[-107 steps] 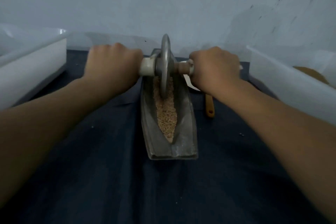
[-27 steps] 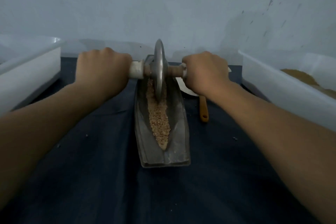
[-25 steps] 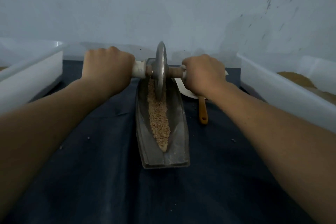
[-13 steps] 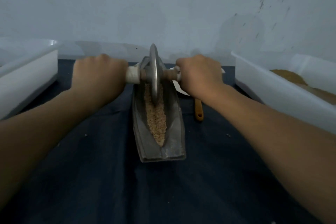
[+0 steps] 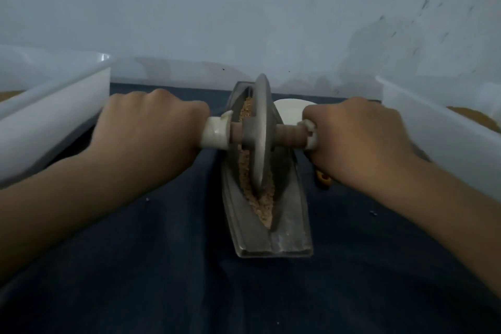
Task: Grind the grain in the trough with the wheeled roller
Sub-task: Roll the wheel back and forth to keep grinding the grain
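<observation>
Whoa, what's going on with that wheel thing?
A person is grinding grain. The left hand and the right hand each grip one end of the wheeled roller, whose metal wheel stands in the grain along the groove of the long metal trough. White tubs stand on both sides.

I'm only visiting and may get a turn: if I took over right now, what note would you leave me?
Left hand grips the left handle of the wheeled roller; right hand grips the right handle.
The wheel stands upright in the trough, set in the grain toward the near end.
Done: grain looks coarsely crushed, hard to judge.
Left: roll along the whole trough until fine.
</observation>
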`<state>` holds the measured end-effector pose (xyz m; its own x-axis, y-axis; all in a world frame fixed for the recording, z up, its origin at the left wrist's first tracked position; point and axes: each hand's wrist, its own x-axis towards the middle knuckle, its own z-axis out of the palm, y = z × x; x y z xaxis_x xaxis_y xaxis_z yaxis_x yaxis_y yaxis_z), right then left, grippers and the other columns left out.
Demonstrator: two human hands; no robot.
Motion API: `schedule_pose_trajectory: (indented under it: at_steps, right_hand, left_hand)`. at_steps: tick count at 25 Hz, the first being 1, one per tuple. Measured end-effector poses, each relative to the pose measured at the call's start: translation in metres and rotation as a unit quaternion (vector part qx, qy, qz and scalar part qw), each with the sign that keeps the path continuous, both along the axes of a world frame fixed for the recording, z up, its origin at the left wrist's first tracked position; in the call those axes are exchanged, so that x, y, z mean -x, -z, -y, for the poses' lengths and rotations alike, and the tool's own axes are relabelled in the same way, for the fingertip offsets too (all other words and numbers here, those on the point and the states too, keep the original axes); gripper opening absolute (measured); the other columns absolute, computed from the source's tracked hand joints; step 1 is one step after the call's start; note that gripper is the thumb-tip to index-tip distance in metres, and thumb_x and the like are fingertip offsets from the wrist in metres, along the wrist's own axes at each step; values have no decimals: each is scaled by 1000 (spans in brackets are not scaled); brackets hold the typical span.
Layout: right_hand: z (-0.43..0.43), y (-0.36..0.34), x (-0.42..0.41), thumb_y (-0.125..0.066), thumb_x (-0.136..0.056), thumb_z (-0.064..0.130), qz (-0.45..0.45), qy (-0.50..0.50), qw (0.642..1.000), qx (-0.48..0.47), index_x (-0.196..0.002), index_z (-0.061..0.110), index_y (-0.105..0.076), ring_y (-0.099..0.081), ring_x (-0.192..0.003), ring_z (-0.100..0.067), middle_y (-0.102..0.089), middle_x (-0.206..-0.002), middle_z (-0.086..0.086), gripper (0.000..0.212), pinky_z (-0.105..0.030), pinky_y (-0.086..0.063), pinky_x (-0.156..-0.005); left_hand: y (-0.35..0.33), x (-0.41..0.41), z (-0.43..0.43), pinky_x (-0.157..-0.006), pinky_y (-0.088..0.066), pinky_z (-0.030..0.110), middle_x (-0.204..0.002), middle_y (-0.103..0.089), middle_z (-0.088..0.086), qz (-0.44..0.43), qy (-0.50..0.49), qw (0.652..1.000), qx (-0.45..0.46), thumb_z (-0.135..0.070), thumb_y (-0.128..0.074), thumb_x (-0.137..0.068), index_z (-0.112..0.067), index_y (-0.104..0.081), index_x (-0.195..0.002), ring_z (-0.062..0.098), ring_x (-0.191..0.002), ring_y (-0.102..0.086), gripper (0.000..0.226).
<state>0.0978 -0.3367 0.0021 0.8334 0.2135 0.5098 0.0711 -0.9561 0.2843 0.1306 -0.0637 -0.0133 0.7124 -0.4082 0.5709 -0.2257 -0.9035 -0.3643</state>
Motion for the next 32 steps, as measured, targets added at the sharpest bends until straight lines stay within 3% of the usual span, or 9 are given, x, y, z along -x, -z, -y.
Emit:
schedule_pose_trajectory:
  at_steps: [3,6,12,17,19,22,24,29,32]
  right_hand:
    - [-13,-2,-63,-64,-86,24,-18,58,997,-55,-80,26,-59,-47,-61,-19,-51,-69,2,8,-24,-22,-48]
    - [-19,-13,-81,-63,-89,19,-19,72,996,-52,-95,21,-66,-45,-66,-22,-47,-74,-1,7,-25,-22,-48]
    - [2,-3,17,-63,-64,36,13,-49,999,-15,-65,31,-38,-38,-44,-19,-36,-52,8,26,-19,-17,-46]
    - [1,6,-19,-63,-75,35,-15,17,998,-55,-65,30,-44,-40,-50,-16,-44,-57,6,22,-22,-22,-47]
    - [-7,4,-61,-62,-87,25,-5,49,996,-73,-80,25,-58,-42,-59,-20,-47,-66,3,7,-25,-21,-48]
    - [-11,-2,-83,-59,-91,21,-13,54,995,-85,-85,23,-60,-51,-69,-24,-49,-73,1,6,-26,-20,-48]
    - [-5,0,-60,-61,-88,26,-26,31,996,-83,-72,26,-49,-52,-65,-21,-49,-68,4,19,-26,-21,-48]
    - [11,-2,21,-62,-52,35,21,-53,998,-26,-60,33,-31,-30,-39,-13,-30,-48,12,32,-15,-15,-48]
    - [7,-1,2,-68,-59,31,-35,-26,999,-29,-58,31,-37,-42,-46,-17,-41,-52,10,31,-21,-27,-47]
  left_hand:
    - [-16,-48,31,-54,-33,32,-69,-57,12,8,-19,999,40,-16,-66,-81,-17,-62,-80,36,-60,-59,5]
    - [-26,-69,39,-60,-38,35,-85,-61,13,-42,-53,996,62,-18,-58,-89,-17,-65,-94,37,-77,-63,8]
    - [-6,7,-6,-47,-31,27,-51,-36,-1,17,47,999,10,-31,-73,-67,-27,-34,-70,26,-40,-42,39]
    - [-14,-20,17,-49,-20,24,-55,-37,4,18,-10,999,-29,-23,-77,-70,-25,-50,-66,25,-44,-40,27]
    - [-22,-51,34,-53,-30,31,-66,-45,8,-5,-37,999,2,-19,-66,-82,-20,-62,-82,33,-61,-56,5]
    - [-30,-65,43,-59,-35,35,-79,-55,10,-30,-58,998,22,-15,-60,-87,-17,-65,-93,36,-76,-62,8]
    - [-25,-42,36,-54,-31,32,-70,-51,6,-14,-48,999,5,-20,-62,-86,-20,-62,-87,33,-66,-59,1]
    - [-18,20,-1,-51,-9,17,-51,-18,-5,41,49,998,13,-25,-70,-63,-25,-36,-64,16,-44,-12,35]
    - [-12,6,6,-48,-16,20,-52,-21,-3,26,6,1000,-7,-29,-72,-66,-26,-45,-64,23,-39,-28,28]
